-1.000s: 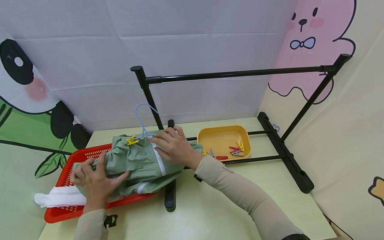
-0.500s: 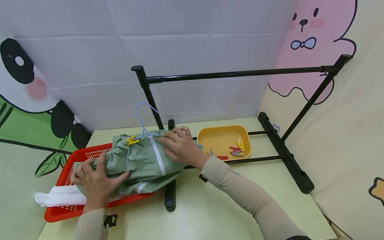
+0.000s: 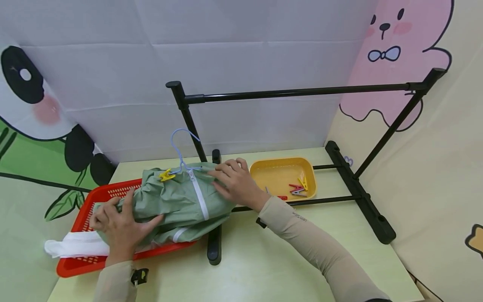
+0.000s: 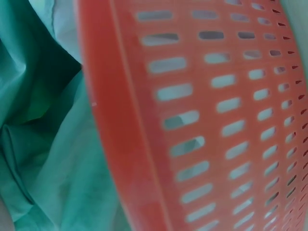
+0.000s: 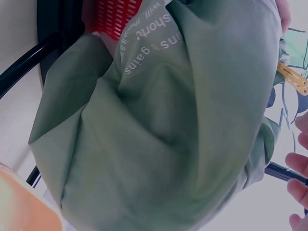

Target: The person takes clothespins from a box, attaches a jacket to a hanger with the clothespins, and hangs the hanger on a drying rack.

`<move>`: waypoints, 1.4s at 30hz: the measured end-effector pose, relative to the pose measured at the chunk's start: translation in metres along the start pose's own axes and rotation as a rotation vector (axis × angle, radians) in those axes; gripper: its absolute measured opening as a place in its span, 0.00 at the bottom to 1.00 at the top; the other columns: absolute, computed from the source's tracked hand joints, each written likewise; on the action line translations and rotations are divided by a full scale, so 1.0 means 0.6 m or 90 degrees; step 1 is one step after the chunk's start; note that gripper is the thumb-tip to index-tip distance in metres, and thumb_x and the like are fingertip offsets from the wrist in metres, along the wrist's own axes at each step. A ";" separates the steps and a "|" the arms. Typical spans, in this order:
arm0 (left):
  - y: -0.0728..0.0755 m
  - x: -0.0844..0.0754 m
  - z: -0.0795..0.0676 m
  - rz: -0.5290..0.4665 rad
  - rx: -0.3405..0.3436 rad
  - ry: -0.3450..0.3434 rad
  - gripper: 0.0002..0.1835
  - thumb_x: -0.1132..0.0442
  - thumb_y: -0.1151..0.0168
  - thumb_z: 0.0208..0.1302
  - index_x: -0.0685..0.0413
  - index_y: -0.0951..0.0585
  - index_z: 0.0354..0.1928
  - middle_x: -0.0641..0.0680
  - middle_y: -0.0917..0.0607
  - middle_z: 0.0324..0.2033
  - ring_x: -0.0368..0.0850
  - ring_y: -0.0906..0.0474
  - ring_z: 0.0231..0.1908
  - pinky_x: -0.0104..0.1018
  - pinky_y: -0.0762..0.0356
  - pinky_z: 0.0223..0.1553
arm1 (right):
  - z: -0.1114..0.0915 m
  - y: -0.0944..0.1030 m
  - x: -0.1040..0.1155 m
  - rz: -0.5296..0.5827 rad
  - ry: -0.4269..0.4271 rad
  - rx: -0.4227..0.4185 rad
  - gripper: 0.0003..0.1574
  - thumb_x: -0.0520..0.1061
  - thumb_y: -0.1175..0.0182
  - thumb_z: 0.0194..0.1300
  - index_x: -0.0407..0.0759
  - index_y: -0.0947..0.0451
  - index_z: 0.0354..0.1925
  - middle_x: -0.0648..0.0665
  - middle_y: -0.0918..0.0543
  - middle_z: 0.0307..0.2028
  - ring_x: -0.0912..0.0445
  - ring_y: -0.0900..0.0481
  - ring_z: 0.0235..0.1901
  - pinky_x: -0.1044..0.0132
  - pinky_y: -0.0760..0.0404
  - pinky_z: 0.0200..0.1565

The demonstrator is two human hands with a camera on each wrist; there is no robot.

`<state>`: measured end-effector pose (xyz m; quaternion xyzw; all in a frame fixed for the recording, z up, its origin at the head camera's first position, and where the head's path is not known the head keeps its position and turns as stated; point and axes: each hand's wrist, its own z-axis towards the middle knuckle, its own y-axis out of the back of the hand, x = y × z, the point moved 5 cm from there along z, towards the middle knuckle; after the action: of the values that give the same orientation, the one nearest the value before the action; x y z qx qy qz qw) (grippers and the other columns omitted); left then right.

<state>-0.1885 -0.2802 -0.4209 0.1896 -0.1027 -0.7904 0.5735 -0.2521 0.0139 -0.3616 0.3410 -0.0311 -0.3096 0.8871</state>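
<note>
A sage-green garment (image 3: 167, 203) with white zips lies bunched over the red basket (image 3: 67, 267). A light-blue hanger (image 3: 181, 161) sits at its upper edge, its hook standing up, with a yellow clothespin (image 3: 167, 175) beside it. My left hand (image 3: 120, 228) rests on the garment's left end, thumb spread away from the fingers. At the garment's upper right my right hand (image 3: 239, 184) has its fingers loosely extended, fingertips right at the cloth. In the right wrist view those fingers (image 5: 297, 190) stand apart from the cloth, which shows white printed lettering.
Behind stands a black rack (image 3: 302, 92), one foot (image 3: 214, 251) beside the basket. A yellow tray (image 3: 264, 167) with several clothespins (image 3: 298, 188) sits between the rack's lower bars. White cloth (image 3: 77, 244) hangs over the basket's left edge.
My right hand has moved right along the garment's upper edge, away from the hanger, uncovering the top of the zip. The left hand stays in place.
</note>
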 end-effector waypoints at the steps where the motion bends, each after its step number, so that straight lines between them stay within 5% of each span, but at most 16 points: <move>1: 0.000 0.000 0.000 0.001 0.001 0.000 0.48 0.18 0.51 0.51 0.52 0.24 0.57 0.71 0.32 0.46 0.70 0.43 0.43 0.68 0.56 0.44 | -0.001 0.000 -0.001 0.002 -0.001 0.000 0.16 0.49 0.32 0.63 0.48 0.16 0.49 0.48 0.16 0.45 0.51 0.25 0.46 0.51 0.33 0.51; 42: 0.003 0.003 -0.002 -0.001 0.030 0.008 0.49 0.19 0.50 0.51 0.51 0.24 0.60 0.72 0.32 0.47 0.70 0.44 0.44 0.67 0.57 0.44 | -0.053 0.004 -0.053 0.039 -0.050 0.006 0.15 0.45 0.31 0.61 0.45 0.16 0.46 0.45 0.17 0.42 0.49 0.25 0.43 0.49 0.35 0.46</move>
<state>-0.1872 -0.2821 -0.4215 0.2085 -0.1175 -0.7871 0.5685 -0.2681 0.0523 -0.3794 0.3319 -0.0779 -0.2951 0.8926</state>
